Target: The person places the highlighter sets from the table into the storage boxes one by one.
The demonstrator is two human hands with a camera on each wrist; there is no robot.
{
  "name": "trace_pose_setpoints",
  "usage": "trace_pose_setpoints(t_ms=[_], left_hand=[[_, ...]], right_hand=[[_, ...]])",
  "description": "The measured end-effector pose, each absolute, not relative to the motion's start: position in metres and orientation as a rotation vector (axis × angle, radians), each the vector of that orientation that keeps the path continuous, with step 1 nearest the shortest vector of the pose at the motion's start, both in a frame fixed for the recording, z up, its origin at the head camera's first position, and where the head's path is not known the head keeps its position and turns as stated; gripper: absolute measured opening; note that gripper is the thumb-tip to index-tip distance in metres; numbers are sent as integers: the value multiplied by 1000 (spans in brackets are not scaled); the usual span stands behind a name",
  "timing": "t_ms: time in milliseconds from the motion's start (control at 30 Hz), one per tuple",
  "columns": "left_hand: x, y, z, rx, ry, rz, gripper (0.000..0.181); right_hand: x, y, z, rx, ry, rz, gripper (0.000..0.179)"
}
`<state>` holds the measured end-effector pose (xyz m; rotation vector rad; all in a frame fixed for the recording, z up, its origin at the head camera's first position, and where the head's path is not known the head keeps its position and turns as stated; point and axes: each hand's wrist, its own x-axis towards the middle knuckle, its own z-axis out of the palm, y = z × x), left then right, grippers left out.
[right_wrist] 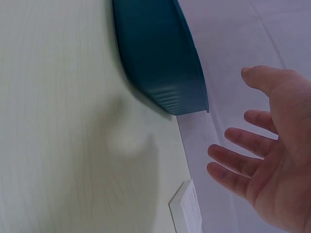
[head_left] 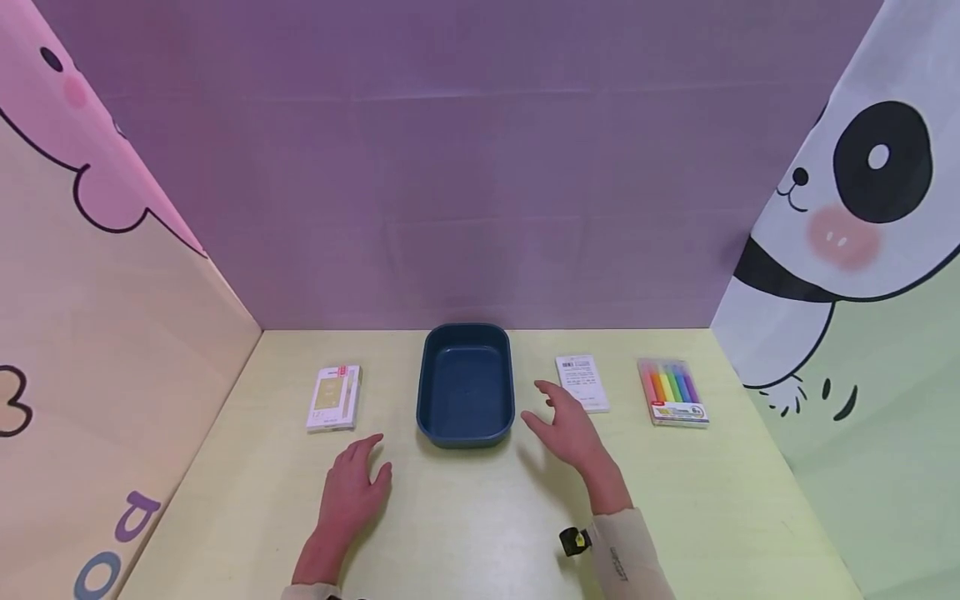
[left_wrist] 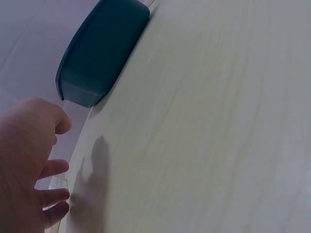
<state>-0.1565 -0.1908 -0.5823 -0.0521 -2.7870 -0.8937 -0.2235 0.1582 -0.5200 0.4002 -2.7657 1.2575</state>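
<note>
Right hand (head_left: 566, 427) has its thumb and fingers apart, gripping nothing as far as I can see; the left hand (head_left: 351, 492), likewise loose with thumb held off from the fingers, is nearer me on the other side. Their shadows fall on the counter (head_left: 465, 525) below, so I judge both to be hovering rather than resting.

Between and beyond them is the dark blue bin (head_left: 465, 383), upright at the far middle, open side up. I'd guess it is set centrally so that either hand can get to it; neither touches it.

Just beyond the left hand lies a white box with a gold panel (head_left: 335, 398), flat and apart from the bin. On the right, a white printed box (head_left: 585, 382) lies under my line of sight past the right hand, which hides part of its near left edge. Further right lies a clear case of coloured markers (head_left: 672, 392), so the right arm would have to swing outward around that printed box.

Behind everything, the purple backdrop (head_left: 480, 183) limits far reach; a black device (head_left: 575, 542) juts beside the right sleeve (head_left: 630, 550).
</note>
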Motion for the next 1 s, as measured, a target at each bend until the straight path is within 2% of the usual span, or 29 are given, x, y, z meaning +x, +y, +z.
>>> trace_pose_setpoints(t_ms=[1000], left_hand=[[-154,-193,-579,-25,-2798,-999,45]], right_hand=[[-252,146,-513,423,-2862,1195,59]])
